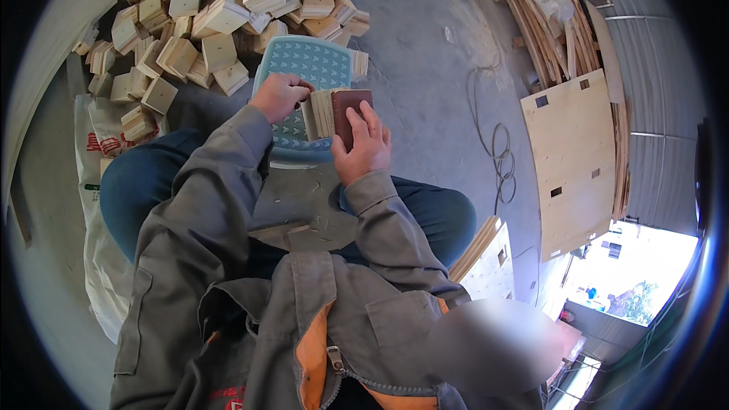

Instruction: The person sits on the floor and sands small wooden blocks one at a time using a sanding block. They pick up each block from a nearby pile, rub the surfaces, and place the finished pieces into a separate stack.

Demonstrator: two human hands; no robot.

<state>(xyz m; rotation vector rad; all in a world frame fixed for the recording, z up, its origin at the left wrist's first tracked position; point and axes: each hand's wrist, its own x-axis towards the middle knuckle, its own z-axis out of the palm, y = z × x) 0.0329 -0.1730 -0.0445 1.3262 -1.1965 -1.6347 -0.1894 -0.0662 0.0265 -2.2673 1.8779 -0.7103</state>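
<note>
Each hand's grip is clamped: left hand [279, 96] and right hand [363, 144] hold block stack [334, 112].

A stack of thin square wooden boards [328, 111] stands on edge above the blue stool [307, 68], pale plies showing on its left, a dark brown face turned right, gripped at both ends.

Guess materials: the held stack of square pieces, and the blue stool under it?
Stack of square pieces: looks like raw, unfinished plywood, with pale layered edges; the outer piece's face is dark reddish-brown, maybe film-coated. Blue stool: likely moulded plastic, matte, with a repeated embossed pattern.
</note>
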